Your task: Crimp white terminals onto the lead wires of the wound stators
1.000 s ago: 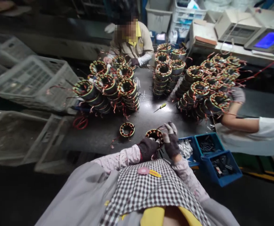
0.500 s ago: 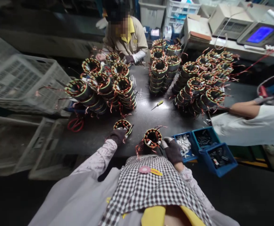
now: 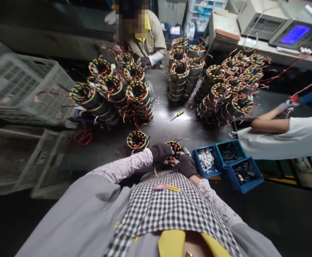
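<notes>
On table (image 3: 161, 130), reddish wiry ring (image 3: 174, 144), left hand (image 3: 161, 152), right hand (image 3: 186, 164) at it, grips unclear

Wears grey jacket (image 3: 81, 214), yellow collar (image 3: 172, 243). Black-and-white checked apron (image 3: 169, 212), roundish pink badge (image 3: 159, 186) plus yellow tag (image 3: 173, 188). Pale sleeves (image 3: 129, 164), small dark print. Dark gloves (image 3: 187, 166) on both hands (image 3: 161, 153). Small gold-coloured piece (image 3: 189, 254) near neckline.
</notes>
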`<state>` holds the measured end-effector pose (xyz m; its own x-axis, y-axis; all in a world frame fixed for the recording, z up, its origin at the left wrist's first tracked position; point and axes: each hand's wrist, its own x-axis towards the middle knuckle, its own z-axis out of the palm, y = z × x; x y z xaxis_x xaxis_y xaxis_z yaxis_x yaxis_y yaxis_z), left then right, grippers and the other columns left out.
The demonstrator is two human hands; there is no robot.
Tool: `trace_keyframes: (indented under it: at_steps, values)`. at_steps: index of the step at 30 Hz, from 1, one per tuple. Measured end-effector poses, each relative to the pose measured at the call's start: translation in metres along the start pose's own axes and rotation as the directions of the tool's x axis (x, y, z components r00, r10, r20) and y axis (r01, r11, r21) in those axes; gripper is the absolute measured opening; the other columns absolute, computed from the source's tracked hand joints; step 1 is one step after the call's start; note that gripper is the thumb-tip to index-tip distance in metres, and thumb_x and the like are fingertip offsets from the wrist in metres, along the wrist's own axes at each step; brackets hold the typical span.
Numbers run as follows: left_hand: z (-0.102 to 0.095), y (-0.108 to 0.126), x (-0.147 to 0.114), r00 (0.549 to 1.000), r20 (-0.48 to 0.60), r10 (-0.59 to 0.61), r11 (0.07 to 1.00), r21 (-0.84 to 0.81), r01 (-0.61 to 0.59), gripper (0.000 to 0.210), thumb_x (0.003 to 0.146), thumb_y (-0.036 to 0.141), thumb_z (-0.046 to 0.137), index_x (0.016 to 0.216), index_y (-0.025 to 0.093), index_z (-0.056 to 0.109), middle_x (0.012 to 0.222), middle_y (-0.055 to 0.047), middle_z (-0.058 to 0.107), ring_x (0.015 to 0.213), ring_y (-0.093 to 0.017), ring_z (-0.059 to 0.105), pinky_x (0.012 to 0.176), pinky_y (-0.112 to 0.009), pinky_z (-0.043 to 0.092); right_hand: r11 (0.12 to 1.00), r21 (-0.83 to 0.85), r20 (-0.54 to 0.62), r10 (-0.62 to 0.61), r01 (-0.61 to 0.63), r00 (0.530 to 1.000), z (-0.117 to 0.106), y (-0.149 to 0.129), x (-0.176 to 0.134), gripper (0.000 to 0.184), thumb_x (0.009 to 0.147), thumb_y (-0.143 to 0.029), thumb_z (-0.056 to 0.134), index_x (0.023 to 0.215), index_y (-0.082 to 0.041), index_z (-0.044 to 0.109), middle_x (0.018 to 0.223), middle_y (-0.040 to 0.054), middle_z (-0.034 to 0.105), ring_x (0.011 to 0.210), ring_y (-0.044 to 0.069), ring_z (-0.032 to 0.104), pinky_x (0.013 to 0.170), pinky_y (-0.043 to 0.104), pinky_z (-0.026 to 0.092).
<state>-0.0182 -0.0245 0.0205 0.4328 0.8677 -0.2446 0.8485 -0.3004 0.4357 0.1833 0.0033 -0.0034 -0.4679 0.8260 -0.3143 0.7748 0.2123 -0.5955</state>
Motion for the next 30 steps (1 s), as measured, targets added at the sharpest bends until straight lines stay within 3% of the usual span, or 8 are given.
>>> trace_keyframes:
  at_steps: [5,9,13,16,21,24,27,30]
  values:
    - [0.012,0.009,0.004,0.995,0.030,-0.091,0.993,0.079,0.088,0.028,0.085,0.040,0.074,0.096,0.015,0.082,0.096,-0.015,0.077,0.090,-0.031,0.072,0.076,-0.038,0.051,0.987,0.143,0.120,0.054,-0.071,0.991,-0.011,-0.012,0.031,0.008,0.078,-0.021,0.071,0.083,-0.019,0.077,0.132,0.0123,0.068,0.119,0.028,0.066,0.104,0.038,0.054]
    - [0.022,0.028,0.000,0.963,-0.063,-0.263,0.964,0.033,0.265,0.035,0.095,0.044,0.066,0.103,0.014,0.082,0.102,-0.017,0.077,0.100,-0.033,0.072,0.083,-0.042,0.053,0.969,0.240,0.244,-0.003,-0.058,0.970,-0.027,-0.009,0.050,0.012,0.076,-0.014,0.066,0.079,-0.020,0.075,0.111,0.0090,0.075,0.109,0.024,0.070,0.097,0.033,0.056]
    - [0.033,0.035,-0.008,0.917,-0.168,-0.362,0.930,-0.133,0.343,0.033,0.098,0.037,0.065,0.119,0.016,0.078,0.120,-0.016,0.076,0.111,-0.032,0.071,0.093,-0.043,0.054,0.987,0.161,0.000,-0.006,0.006,1.000,-0.033,0.005,0.037,0.024,0.082,-0.023,0.070,0.104,-0.022,0.079,0.139,0.0109,0.068,0.135,0.028,0.061,0.120,0.040,0.044]
    - [0.037,0.034,-0.016,0.934,-0.180,-0.307,0.943,-0.192,0.273,0.036,0.098,0.027,0.061,0.131,0.019,0.074,0.127,-0.013,0.075,0.116,-0.029,0.070,0.101,-0.042,0.053,0.994,0.057,-0.007,-0.096,0.097,0.995,-0.035,0.009,0.032,0.020,0.082,-0.025,0.073,0.100,-0.021,0.079,0.149,0.0130,0.064,0.145,0.030,0.053,0.127,0.043,0.037]
    - [0.035,0.039,-0.018,0.923,-0.183,-0.338,0.920,-0.269,0.284,0.046,0.091,0.031,0.069,0.135,0.018,0.070,0.132,-0.013,0.073,0.117,-0.030,0.069,0.102,-0.042,0.053,0.983,0.153,0.182,-0.125,0.098,0.975,-0.031,0.009,0.051,0.009,0.082,-0.026,0.068,0.075,-0.021,0.071,0.128,0.0096,0.074,0.132,0.028,0.062,0.114,0.041,0.049]
    - [0.032,0.040,-0.014,0.911,-0.127,-0.393,0.889,-0.304,0.341,0.032,0.096,0.034,0.065,0.121,0.017,0.075,0.124,-0.013,0.076,0.112,-0.028,0.070,0.096,-0.040,0.054,0.977,0.193,0.043,-0.099,0.089,0.994,-0.022,0.010,0.052,0.016,0.087,-0.032,0.064,0.081,-0.021,0.074,0.117,0.0096,0.076,0.125,0.028,0.065,0.113,0.043,0.050]
    - [0.034,0.037,-0.014,0.912,-0.144,-0.383,0.892,-0.313,0.326,0.027,0.101,0.031,0.057,0.116,0.019,0.076,0.120,-0.011,0.077,0.112,-0.027,0.070,0.097,-0.040,0.053,0.969,0.154,-0.129,-0.173,0.192,0.976,-0.012,0.012,0.042,0.022,0.092,-0.034,0.062,0.099,-0.021,0.079,0.124,0.0118,0.075,0.127,0.028,0.063,0.118,0.044,0.045]
    - [0.038,0.034,-0.016,0.909,-0.178,-0.377,0.889,-0.344,0.301,0.026,0.101,0.030,0.059,0.117,0.020,0.076,0.121,-0.009,0.077,0.113,-0.026,0.070,0.099,-0.039,0.052,0.943,0.243,-0.137,-0.197,0.226,0.971,-0.009,0.015,0.041,0.025,0.092,-0.041,0.062,0.099,-0.023,0.078,0.116,0.0111,0.076,0.118,0.028,0.066,0.112,0.043,0.049]
